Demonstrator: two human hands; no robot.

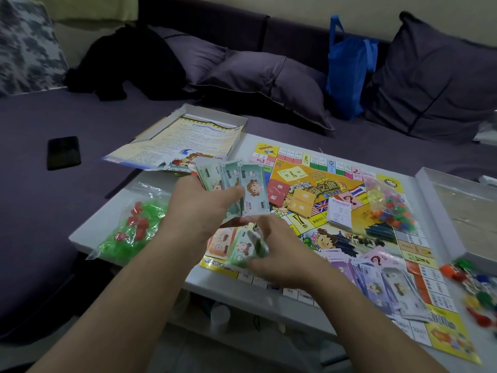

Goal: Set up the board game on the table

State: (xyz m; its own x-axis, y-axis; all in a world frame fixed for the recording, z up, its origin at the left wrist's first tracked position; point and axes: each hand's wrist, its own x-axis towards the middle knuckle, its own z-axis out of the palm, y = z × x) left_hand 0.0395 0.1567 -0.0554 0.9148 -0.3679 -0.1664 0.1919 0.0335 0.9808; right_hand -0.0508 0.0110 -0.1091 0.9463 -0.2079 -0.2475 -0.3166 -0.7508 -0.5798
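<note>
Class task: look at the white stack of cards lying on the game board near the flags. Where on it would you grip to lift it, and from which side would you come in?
Pinch the white card stack across its two long edges, coming from above. It lies flat on the game board with those edges apparently free; the bag of coloured pieces sits just to its right, so a sideways approach there looks cramped.

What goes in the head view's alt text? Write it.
Left hand fans green bills while right hand grips more, above a board on a white table. Purple bills, card decks and bagged pieces lie around; a sofa sits behind.
</note>
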